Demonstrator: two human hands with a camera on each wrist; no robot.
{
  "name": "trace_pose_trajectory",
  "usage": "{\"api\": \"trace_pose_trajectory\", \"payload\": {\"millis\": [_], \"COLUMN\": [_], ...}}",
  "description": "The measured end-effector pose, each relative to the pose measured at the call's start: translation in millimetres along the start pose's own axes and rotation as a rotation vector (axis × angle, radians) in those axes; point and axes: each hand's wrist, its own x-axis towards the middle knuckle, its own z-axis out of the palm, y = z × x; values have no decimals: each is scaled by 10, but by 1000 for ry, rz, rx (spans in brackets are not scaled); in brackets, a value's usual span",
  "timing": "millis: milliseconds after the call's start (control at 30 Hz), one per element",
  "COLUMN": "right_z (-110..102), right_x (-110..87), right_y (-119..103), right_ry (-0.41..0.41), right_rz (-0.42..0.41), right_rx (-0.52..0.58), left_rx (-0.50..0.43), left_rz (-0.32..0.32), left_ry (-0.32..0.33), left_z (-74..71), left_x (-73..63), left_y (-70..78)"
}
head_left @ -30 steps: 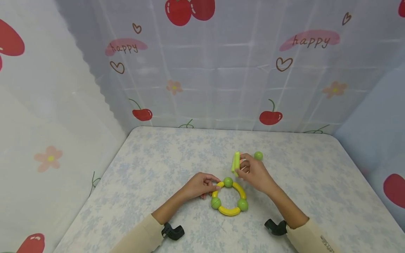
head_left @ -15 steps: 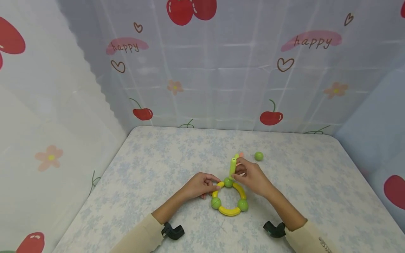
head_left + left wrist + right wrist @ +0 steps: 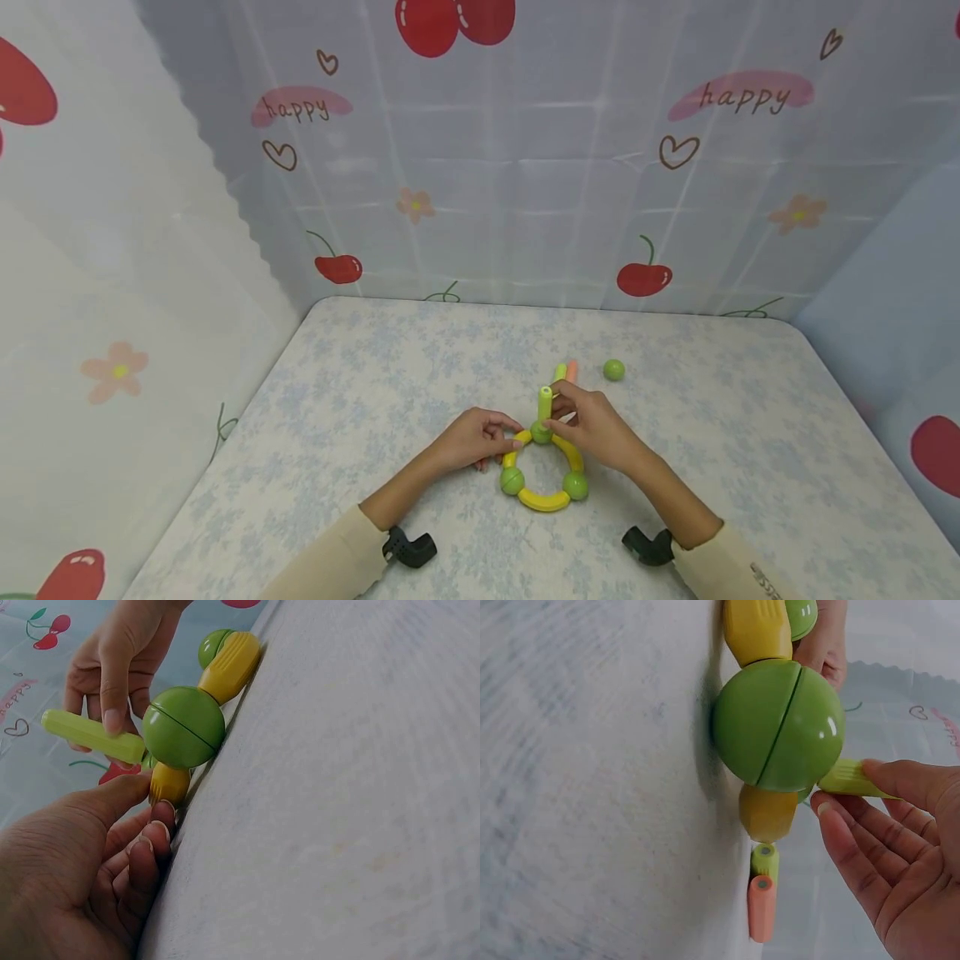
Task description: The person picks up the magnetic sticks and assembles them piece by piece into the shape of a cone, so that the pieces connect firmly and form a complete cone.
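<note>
A ring of curved yellow rods (image 3: 544,502) joined by three green balls (image 3: 512,481) lies on the table. My left hand (image 3: 474,440) pinches the yellow rod at the ring's upper left, thumb above and fingertips curled at its side in the left wrist view. In my right hand (image 3: 600,425) a light-green magnetic rod (image 3: 545,405) is pinched between thumb and fingers. It stands upright over the ring's far ball, its lower end right at the ball's top. Seen from the left wrist, the light-green rod (image 3: 94,736) points away from the tabletop.
Behind my right hand lie another light-green rod (image 3: 561,371) and a salmon-pink rod (image 3: 572,370), side by side. A loose green ball (image 3: 613,370) sits to their right. Patterned curtains (image 3: 495,167) rise behind the table's far edge.
My right hand has brought the light-green rod left and toward me, onto the far ball. The second light-green rod and the pink one now show behind it. My left hand stays put.
</note>
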Motion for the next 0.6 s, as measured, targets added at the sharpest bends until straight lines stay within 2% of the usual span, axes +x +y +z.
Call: {"api": "trace_pose_trajectory", "payload": {"millis": [200,300,467,600], "right_z": [6,2,-5,-21], "right_x": [3,5,6,5], "right_y": [18,35,74,118], "right_ry": [-10,-22,-57,-95], "right_rz": [11,8,9,24], "right_rx": [-35,-40,-30,-9], "left_rx": [8,11,65,165], "left_rz": [8,4,-4,5], "left_ry": [-9,-38,-151,-250], "left_z": [-14,-40,-136,-207], "left_x": [2,-7,-59,-111], "left_y": [27,55,158,268]}}
